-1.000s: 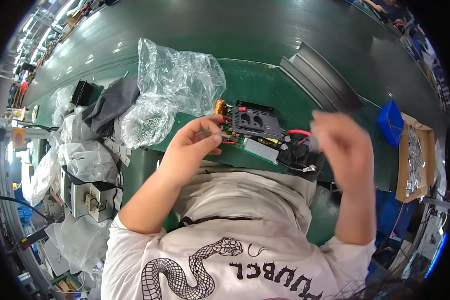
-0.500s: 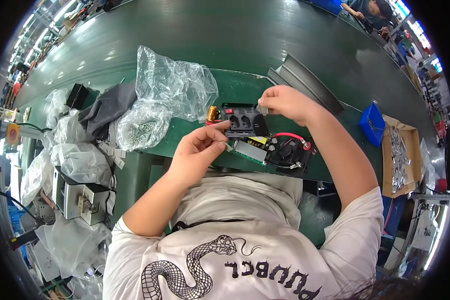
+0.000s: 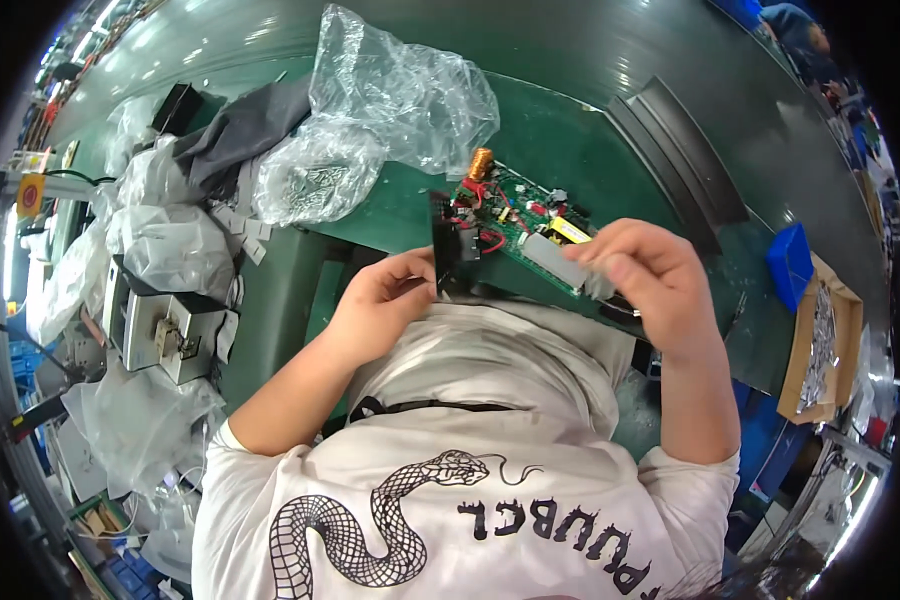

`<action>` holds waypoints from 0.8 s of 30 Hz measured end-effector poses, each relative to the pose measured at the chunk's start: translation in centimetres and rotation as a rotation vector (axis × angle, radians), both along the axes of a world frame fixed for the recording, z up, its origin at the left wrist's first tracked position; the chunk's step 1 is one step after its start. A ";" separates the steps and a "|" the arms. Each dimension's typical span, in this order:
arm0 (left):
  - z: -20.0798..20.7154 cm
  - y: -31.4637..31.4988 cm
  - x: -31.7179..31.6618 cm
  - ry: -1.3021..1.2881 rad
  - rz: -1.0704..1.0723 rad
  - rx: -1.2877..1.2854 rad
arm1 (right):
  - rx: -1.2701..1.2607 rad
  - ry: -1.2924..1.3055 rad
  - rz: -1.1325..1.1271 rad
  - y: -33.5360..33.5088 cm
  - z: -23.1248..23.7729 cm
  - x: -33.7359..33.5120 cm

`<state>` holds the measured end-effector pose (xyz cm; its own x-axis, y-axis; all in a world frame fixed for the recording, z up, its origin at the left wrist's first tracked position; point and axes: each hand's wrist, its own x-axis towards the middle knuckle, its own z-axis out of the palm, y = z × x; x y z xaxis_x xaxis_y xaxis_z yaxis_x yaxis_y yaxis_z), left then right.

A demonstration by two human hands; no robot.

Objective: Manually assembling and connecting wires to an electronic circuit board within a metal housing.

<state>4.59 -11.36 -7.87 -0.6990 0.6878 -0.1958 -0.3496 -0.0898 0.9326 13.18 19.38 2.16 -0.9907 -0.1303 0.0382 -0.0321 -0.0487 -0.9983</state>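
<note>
My left hand pinches the lower edge of a black socket panel, which stands nearly edge-on to my view at the left end of a green circuit board. Red wires run between the panel and the board. The board carries a copper-coloured coil, a yellow transformer and a grey metal heat sink. Over the board's right end, my right hand is closed on a small, blurred translucent piece that looks like film. The parts beneath this hand are mostly hidden.
Clear plastic bags, one with small metal parts, lie left of the board beside a dark cloth. A black metal housing lies at the far right. A blue bin and a cardboard tray stand further right.
The socket panel has been tilted from face-up to nearly edge-on in my left hand. My right hand has left the panel's corner and come down toward me with the translucent piece. The view has shifted.
</note>
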 end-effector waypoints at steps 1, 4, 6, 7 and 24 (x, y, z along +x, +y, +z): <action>0.2 -0.2 0.3 0.002 0.012 -0.011 | -0.016 -0.015 -0.120 0.1 -0.2 0.2; 0.3 -0.4 0.8 0.011 -0.019 -0.212 | 0.035 0.042 -0.167 -1.2 -0.5 1.3; 0.3 -0.6 1.0 0.015 -0.014 -0.234 | 0.073 0.122 -0.175 -2.1 -1.0 2.5; 0.3 -0.8 1.0 0.016 -0.014 -0.252 | 0.069 0.124 -0.171 -2.1 -1.0 3.0; 9.1 -4.8 -5.1 0.920 0.100 -1.256 | 0.338 0.192 -0.653 3.2 -2.5 11.1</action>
